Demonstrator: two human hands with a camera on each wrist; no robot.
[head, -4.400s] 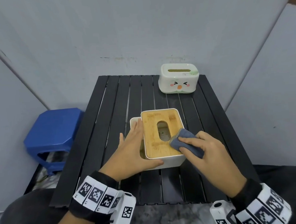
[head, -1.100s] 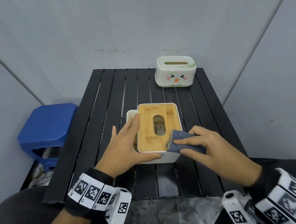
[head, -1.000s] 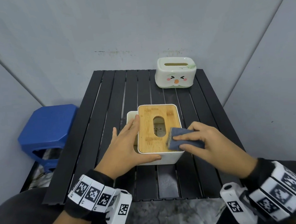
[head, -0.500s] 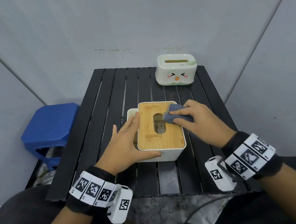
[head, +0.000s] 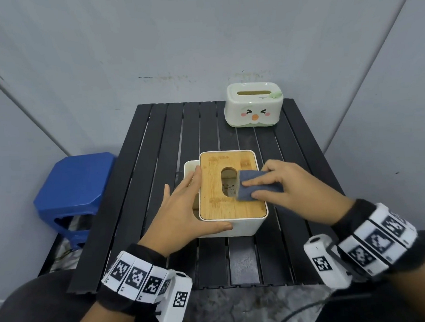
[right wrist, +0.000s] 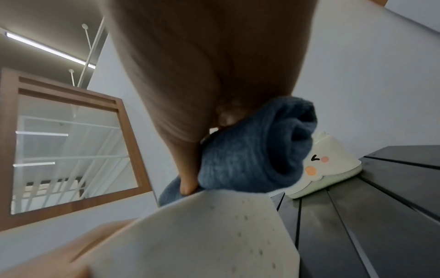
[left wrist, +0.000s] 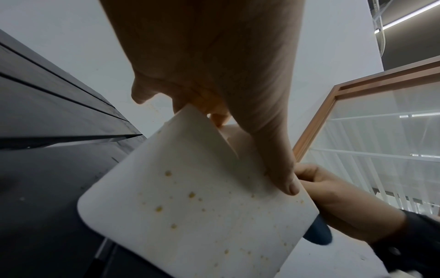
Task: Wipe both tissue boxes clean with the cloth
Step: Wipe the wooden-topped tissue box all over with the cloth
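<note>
Head view: the right hand (head: 293, 193) grips the folded blue cloth (head: 255, 189) on the bamboo lid of the near tissue box (head: 230, 192) at mid-table (head: 155, 144); the left hand (head: 182, 217), fingers straight, steadies its left side. The duck-faced tissue box (head: 252, 105) stands at the far right corner.

Grey panel walls (head: 199, 37), blue stool (head: 76, 184), perhaps marbled floor (head: 240, 308).

My right hand (head: 293, 190) and the folded blue-grey cloth (head: 255, 188) covered part of the white tissue box's bamboo lid (head: 223, 185), my left palm (head: 182, 212) hid its left side, and the right wrist view was blurred.
</note>
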